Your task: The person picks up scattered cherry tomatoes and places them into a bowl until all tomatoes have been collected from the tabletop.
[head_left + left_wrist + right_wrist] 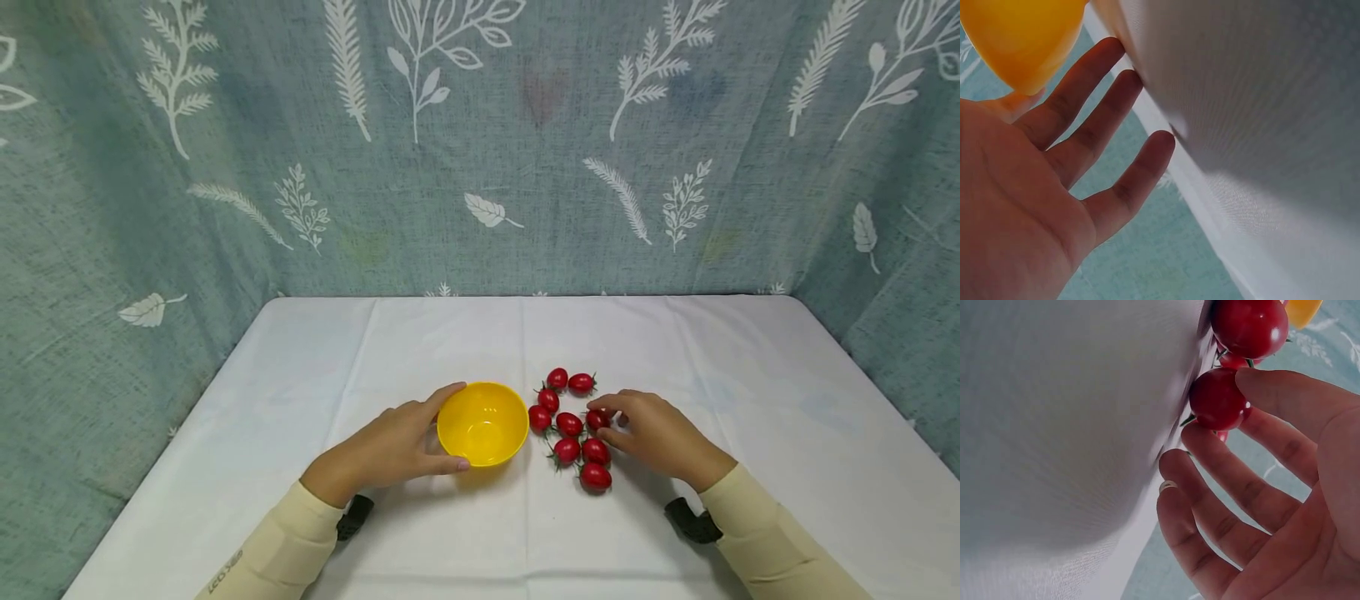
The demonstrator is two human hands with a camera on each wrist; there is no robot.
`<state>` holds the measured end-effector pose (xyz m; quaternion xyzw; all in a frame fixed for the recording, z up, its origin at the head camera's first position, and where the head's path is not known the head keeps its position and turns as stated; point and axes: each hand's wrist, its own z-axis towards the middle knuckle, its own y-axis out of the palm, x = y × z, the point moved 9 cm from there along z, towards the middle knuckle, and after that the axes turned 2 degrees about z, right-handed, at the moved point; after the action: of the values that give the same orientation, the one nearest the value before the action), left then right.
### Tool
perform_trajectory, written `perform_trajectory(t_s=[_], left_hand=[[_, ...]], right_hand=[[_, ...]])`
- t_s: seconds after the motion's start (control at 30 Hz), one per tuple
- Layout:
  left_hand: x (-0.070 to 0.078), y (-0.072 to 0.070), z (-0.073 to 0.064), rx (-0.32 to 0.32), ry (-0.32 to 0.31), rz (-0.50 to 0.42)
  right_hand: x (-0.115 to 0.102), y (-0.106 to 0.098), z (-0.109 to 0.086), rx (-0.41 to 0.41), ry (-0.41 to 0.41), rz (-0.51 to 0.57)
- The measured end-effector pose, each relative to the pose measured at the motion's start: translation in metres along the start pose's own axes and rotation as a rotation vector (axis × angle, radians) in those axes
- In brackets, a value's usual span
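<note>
A yellow bowl stands upright on the white cloth, and nothing lies inside it. My left hand holds it from the left, thumb along the near side and index finger at the far rim. In the left wrist view the other fingers reach down to the cloth beside the bowl. To the bowl's right lie several red cherry tomatoes with green stems. My right hand pinches one cherry tomato at the group's right side, between thumb and fingers, low at the cloth.
A white cloth covers the table. Behind it and at both sides hangs a green-blue curtain with white leaf prints. Another cherry tomato sits close to the pinched one. Dark straps are at both wrists.
</note>
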<state>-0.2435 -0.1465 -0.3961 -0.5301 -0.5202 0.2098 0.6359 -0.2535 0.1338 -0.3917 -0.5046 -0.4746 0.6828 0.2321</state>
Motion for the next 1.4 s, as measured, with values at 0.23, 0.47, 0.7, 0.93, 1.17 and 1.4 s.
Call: perform_trajectory(t_s=[0.23, 0.47, 0.7, 0.93, 1.17, 1.4], left_hand=[[0.0, 0.001, 0.001, 0.006, 0.01, 0.012], [0.0, 0.001, 0.001, 0.006, 0.002, 0.016], [0.002, 0.001, 0.0, 0.013, 0.014, 0.005], [0.003, 0.001, 0.0, 0.014, 0.015, -0.004], [0.002, 0.002, -0.001, 0.013, 0.015, 0.012], [0.004, 0.003, 0.0, 0.025, 0.016, 0.033]], right_hand=[[0.002, 0.0, 0.0, 0.004, 0.004, 0.004], [0.003, 0.002, 0.001, 0.006, 0.004, -0.009], [0.001, -0.002, -0.001, 0.026, -0.001, -0.039], [-0.007, -0.009, -0.002, 0.061, -0.029, -0.054], [-0.015, -0.011, -0.002, 0.066, -0.022, -0.056], [-0.024, -0.011, -0.007, 0.079, -0.02, -0.053]])
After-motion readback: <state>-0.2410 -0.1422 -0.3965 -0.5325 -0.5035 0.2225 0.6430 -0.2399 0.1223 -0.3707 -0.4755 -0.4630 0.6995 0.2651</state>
